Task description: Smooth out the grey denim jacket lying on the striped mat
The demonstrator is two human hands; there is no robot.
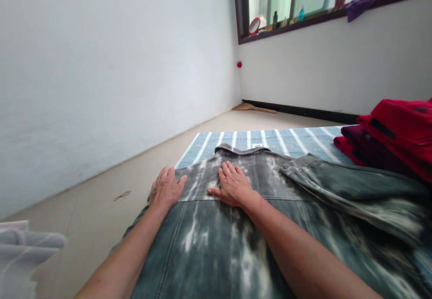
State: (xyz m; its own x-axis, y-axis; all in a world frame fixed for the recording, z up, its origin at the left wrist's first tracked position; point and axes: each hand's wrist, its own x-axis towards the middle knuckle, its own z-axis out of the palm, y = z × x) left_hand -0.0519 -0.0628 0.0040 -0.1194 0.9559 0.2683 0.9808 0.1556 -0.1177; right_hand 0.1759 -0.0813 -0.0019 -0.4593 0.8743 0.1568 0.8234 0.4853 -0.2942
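A grey-green bleached denim jacket (pixel 209 249) lies spread out with its back seam and collar (pixel 232 149) facing the far wall. My left hand (pixel 165 189) rests flat on the jacket's upper back, near its left edge. My right hand (pixel 232 184) presses flat beside it, just below the collar, with its fingers spread. Neither hand grips the cloth. One jacket sleeve (pixel 351 191) lies folded across to the right. Beneath the jacket is a blue-and-white striped mat (pixel 270 140), mostly hidden by the denim.
A stack of folded red and dark maroon clothes (pixel 394 137) sits right of the mat. A pale folded cloth (pixel 23 249) lies at the lower left on the beige floor (pixel 101 164). A white wall (pixel 101 65) runs along the left, and a broom (pixel 253 108) lies at the far wall under a window (pixel 297 2).
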